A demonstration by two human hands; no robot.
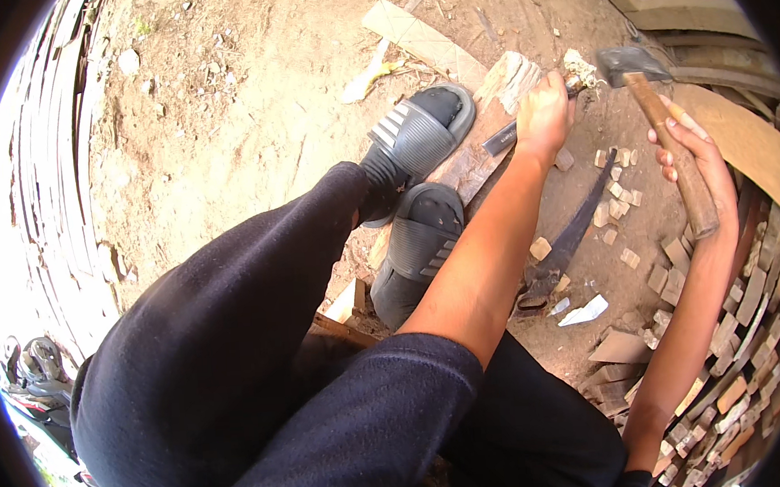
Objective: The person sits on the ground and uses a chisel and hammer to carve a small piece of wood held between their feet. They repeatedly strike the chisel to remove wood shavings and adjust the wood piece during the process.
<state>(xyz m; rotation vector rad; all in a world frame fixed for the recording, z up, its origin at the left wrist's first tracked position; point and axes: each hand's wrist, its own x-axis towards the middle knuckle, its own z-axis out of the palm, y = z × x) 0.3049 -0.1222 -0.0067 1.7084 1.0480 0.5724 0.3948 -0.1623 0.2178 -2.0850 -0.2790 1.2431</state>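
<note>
My left hand (545,113) grips a dark metal chisel-like tool (500,138) over a worn wooden board (478,168), beside a split, pale end of wood (510,81) with shavings (578,67) at its far side. My right hand (702,157) is wrapped round the wooden handle of a hammer (646,103), whose dark head is raised to the right of my left hand. A handsaw (572,232) lies on the dirt between my arms, among small cut wood blocks (619,195). My sandalled feet (417,135) are just left of the board.
Offcuts (729,383) are heaped along the right side, below a tan sheet (729,129). A loose plank (404,33) lies on the dirt ahead. Slatted boards (50,157) line the left, with footwear (40,363) near them. A corrugated, framed wall (688,11) stands at the upper right.
</note>
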